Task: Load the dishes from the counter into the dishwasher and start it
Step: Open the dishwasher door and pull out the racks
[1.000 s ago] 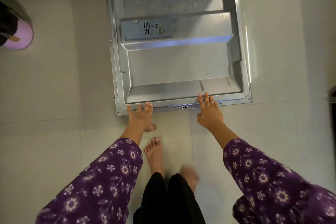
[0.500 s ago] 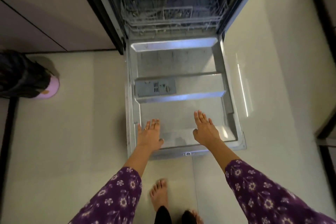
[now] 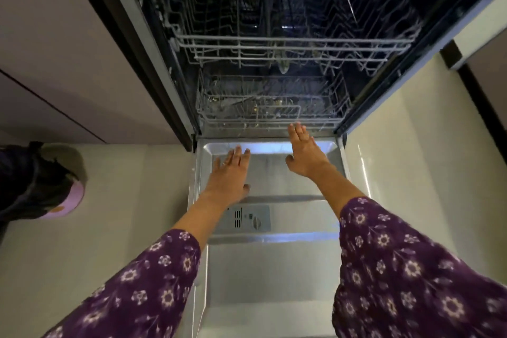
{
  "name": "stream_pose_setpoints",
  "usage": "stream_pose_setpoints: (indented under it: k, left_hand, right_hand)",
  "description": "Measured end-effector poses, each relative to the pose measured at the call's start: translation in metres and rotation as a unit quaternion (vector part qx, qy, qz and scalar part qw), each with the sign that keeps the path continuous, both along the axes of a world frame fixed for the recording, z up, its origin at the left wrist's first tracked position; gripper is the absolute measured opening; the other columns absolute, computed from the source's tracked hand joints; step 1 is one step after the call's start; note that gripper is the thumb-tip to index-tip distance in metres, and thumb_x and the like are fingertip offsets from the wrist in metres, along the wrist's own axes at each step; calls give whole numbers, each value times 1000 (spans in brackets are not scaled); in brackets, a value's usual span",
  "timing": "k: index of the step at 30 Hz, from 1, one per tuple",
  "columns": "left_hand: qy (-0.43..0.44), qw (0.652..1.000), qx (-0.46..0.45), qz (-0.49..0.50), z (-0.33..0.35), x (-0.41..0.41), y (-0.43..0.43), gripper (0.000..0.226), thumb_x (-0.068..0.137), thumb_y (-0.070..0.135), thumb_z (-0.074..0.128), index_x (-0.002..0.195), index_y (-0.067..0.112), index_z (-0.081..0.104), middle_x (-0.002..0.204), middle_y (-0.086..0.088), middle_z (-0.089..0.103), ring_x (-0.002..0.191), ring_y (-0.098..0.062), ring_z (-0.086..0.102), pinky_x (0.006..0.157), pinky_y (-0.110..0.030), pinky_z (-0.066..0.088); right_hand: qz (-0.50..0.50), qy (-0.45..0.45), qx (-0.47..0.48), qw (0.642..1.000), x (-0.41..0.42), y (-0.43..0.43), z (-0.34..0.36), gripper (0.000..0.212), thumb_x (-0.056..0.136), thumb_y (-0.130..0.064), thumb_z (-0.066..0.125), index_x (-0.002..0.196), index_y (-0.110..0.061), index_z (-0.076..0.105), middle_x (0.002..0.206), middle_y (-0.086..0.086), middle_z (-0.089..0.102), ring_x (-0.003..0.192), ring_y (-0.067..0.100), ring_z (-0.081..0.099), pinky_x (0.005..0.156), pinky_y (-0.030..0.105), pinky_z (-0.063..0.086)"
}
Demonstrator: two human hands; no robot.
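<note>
A pink bin (image 3: 76, 196) stands on the floor at far left. The left hand (image 3: 230, 173), fingers straight, holds nothing above the open dishwasher door (image 3: 274, 269). The right hand (image 3: 304, 151), also flat and empty, has its fingertips near the lower rack (image 3: 260, 108).

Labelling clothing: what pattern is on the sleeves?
Purple with pale flower print, on both sleeves; head view, the only one.
</note>
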State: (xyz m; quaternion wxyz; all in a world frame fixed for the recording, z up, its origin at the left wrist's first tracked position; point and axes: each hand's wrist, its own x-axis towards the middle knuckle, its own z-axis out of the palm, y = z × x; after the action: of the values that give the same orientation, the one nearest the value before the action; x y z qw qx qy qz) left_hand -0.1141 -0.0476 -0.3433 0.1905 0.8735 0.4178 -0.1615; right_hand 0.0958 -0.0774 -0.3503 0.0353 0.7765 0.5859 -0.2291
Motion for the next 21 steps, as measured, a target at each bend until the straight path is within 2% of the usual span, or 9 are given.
stream_pose_setpoints:
  k: [3,6,9,11,13,17,19,21]
  left_hand:
    - [-2,999,47,-1,-16,29,49,90,93,27,57,151,9,-8,159,-11,-11,147,-26,-4,117,-46,5]
    - [-2,999,43,17,-29,47,84,92,92,30,58,151,8,-9,159,-13,-11,147,-27,-6,118,-47,3]
    - [8,999,44,21,-42,63,110,95,91,33,60,151,9,-10,159,-12,-12,147,-26,-7,119,-46,3]
    - [26,998,50,10,-50,70,120,95,90,33,61,151,9,-9,159,-12,-11,147,-27,-6,119,-46,3]
    - [50,998,47,2,-60,74,127,96,89,33,62,152,9,-6,159,-12,-8,147,-27,-4,119,-46,3]
    - [99,993,55,-14,-85,65,132,95,85,38,66,152,10,5,159,-11,9,146,-27,8,118,-48,2]
    - [115,990,73,-35,-94,55,125,92,85,40,64,151,9,9,158,-11,15,146,-26,12,117,-49,-4]
    - [106,990,82,-38,-101,46,111,89,86,41,62,151,9,10,158,-10,14,146,-25,11,116,-46,-8]
  right_hand:
    - [2,-16,13,1000,27,51,-20,87,91,-20,56,150,-8,-6,156,14,-17,145,30,-12,117,40,2]
    - [1,-27,20,999,47,92,-29,92,88,-21,63,150,-8,-4,155,14,-19,143,34,-14,117,44,4]
    - [27,-39,1,999,61,122,-41,91,88,-24,62,151,-10,-1,157,11,-12,145,31,-11,117,45,4]
    - [42,-48,-9,998,60,126,-51,85,86,-25,63,151,-11,9,158,13,5,145,30,2,117,44,11]
    - [9,-46,18,999,57,125,-59,75,85,-23,63,148,-12,23,152,14,25,140,32,24,113,43,27]
    - [-13,-87,35,996,53,113,-64,53,90,-20,52,140,-16,38,136,13,49,121,33,50,91,39,48]
    - [1,-108,35,994,51,100,-66,45,90,-17,47,135,-17,44,125,14,57,111,33,57,82,37,50]
    - [6,-102,36,994,45,83,-72,46,90,-13,44,136,-17,41,128,13,54,117,32,52,86,38,49]
